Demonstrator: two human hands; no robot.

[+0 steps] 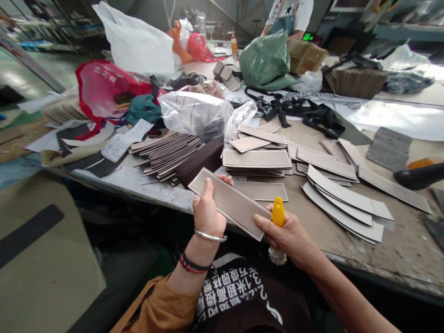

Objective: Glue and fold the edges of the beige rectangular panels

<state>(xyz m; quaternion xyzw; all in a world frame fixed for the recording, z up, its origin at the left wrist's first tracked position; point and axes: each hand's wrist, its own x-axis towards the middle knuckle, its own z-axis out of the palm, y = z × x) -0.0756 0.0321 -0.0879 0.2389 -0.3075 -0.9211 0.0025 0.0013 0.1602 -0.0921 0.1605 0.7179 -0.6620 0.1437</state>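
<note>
A flat beige rectangular panel (233, 200) with a pale border is held tilted above the table's front edge. My left hand (209, 208) grips its left part, thumb on the face and fingers behind. My right hand (291, 237) pinches the panel's right end under the thumb. The same hand also holds a brush (278, 212) with a yellow handle pointing up and pale bristles hanging below. Just beyond the held panel lie a stack of similar panels (256, 158) and a fanned row of dark-edged panels (168, 155).
Several curved strips (342, 203) lie at the right, near a black tool handle (419, 176). Behind are a clear plastic bag (194, 113), black straps (305, 113), a green bag (265, 60) and a red bag (100, 88). Another person (289, 18) stands at the far side.
</note>
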